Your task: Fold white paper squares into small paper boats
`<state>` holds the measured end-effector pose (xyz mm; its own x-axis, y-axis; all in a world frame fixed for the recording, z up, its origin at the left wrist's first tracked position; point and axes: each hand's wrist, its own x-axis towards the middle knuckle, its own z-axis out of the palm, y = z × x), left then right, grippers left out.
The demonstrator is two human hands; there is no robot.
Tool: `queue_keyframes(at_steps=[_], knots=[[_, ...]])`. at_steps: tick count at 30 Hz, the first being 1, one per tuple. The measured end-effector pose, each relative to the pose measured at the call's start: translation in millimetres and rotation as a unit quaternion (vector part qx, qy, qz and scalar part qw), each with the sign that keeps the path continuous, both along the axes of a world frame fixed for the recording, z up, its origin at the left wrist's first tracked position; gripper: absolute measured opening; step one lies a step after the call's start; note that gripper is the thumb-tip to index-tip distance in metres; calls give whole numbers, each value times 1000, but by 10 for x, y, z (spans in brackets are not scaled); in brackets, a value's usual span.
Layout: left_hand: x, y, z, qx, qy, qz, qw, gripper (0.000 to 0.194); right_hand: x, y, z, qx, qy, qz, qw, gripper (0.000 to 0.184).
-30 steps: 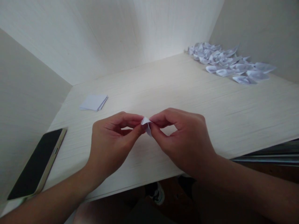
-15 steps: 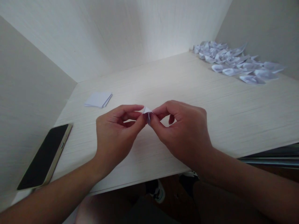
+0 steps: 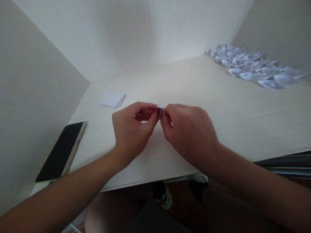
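Compared with half a second before, the right hand (image 3: 191,132) has curled its fingers more inward, so the gap between its thumb and first finger is now very small. The upper fingers of the left hand (image 3: 133,129) also appear closer to each other. Of the white piece of paper (image 3: 159,110) less is visible: its tent-like top now shows only as a small, narrow edge. In my judgement, this means that the paper is being pressed or folded between the fingertips, and this work is still in progress.

The paper is held above the bench (image 3: 170,81), between the two hands; the left fingers are clamped on it from one side and the right fingers from the other. The view has turned a little, but the other things seem to lie as they did: a stack of paper (image 3: 111,99) beyond the left fingers and to their left, a phone (image 3: 59,153) farther left and nearer to the person, and a pile of folded papers (image 3: 252,63) far beyond the right fingers.

The fingertips hide most of the paper, so I cannot tell its shape or its layers. The pile is blurred, and its pieces are difficult to count. Both forearms are cut off by the picture edge
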<state>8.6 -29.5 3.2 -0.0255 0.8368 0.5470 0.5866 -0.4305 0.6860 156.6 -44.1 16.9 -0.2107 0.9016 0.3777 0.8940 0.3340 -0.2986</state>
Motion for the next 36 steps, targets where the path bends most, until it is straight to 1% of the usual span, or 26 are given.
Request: queue_keyframes(at_steps=[3,7,9,11,14,16,17,20,22,24,26,28,29,30,31,34,36], knots=[[-11,-3,-10,-8,-1,-17,1000,11,1,16,18,-14,-11,-10,1000,24],[-35,11,-61,-33,-25,-61,997,18,8,41,44,-34,-22,-6,999,26],[-48,32,-78,-49,-40,-80,995,25,41,65,59,-49,-16,16,999,27],[-60,56,-78,-80,-40,-118,989,32,107,97,76,-68,-15,52,996,27],[-75,74,-55,-163,-14,-204,965,37,245,151,102,-89,-28,102,990,23],[-83,73,-37,-196,1,-229,953,38,333,180,116,-103,-31,131,986,21],[-86,69,-29,-198,1,-229,953,37,369,190,118,-110,-26,143,983,21],[-85,60,-11,-165,-22,-225,960,33,443,205,101,-122,23,164,979,26],[-75,54,-8,-151,-60,-238,957,30,475,206,70,-125,80,170,974,27],[-63,47,-17,-165,-104,-251,948,24,507,204,35,-133,148,175,964,22],[-62,43,-43,-188,-149,-252,937,20,546,195,6,-145,233,181,944,15],[-75,43,-82,-202,-191,-241,930,21,592,177,-12,-159,317,201,913,11],[-87,45,-103,-205,-207,-232,928,23,616,166,-19,-165,342,218,899,10],[-100,48,-120,-208,-216,-223,927,25,639,153,-27,-170,352,236,890,10],[-112,50,-133,-211,-218,-216,928,26,659,142,-35,-171,348,251,887,10],[-125,43,-131,-212,-186,-201,938,28,700,122,-71,-146,299,266,905,5],[-111,23,-105,-200,-156,-201,946,30,712,123,-98,-125,279,265,915,10]])
